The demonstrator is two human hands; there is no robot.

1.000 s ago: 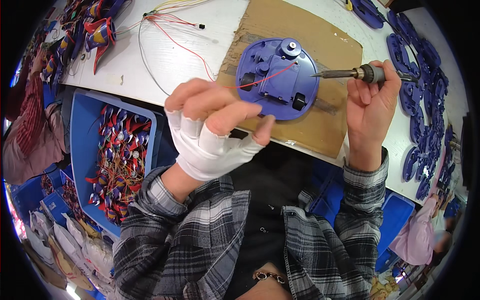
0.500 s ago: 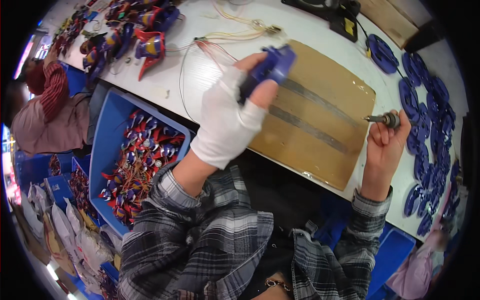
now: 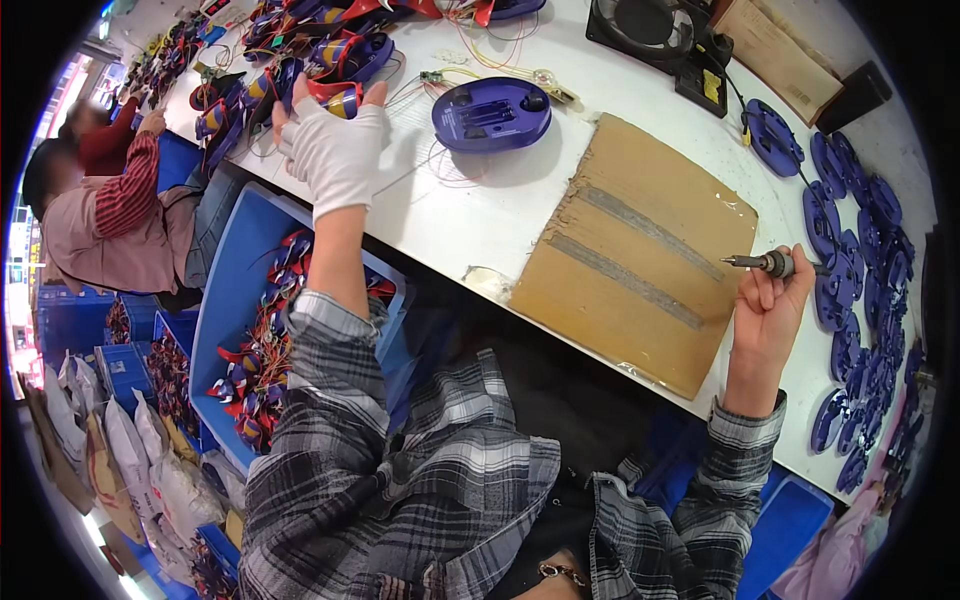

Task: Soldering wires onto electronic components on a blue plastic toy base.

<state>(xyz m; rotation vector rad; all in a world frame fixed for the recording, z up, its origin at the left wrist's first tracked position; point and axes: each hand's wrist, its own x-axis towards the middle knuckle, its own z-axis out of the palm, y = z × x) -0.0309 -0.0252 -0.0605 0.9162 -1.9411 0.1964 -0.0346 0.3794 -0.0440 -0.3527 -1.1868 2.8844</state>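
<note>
My left hand, in a white fingerless glove, reaches over the table's far left. Its fingers are spread around a red part with a yellow-and-purple body; whether they touch it I cannot tell. To the right of that hand, an oval purple plastic base lies on the white table, moulded side up, with thin wires beside it. My bare right hand holds a dark screwdriver with a short metal bit pointing left, at the right edge of a brown cardboard sheet.
Several purple bases line the table's right side. A black fan stands at the back. Wired red-and-purple assemblies crowd the far left. A blue bin of similar parts sits below the left edge; a co-worker is beyond it.
The purple base has left my left hand and now lies on the table. That hand has moved left to the wired assemblies, fingers spreading. My right hand keeps the screwdriver almost in place.
</note>
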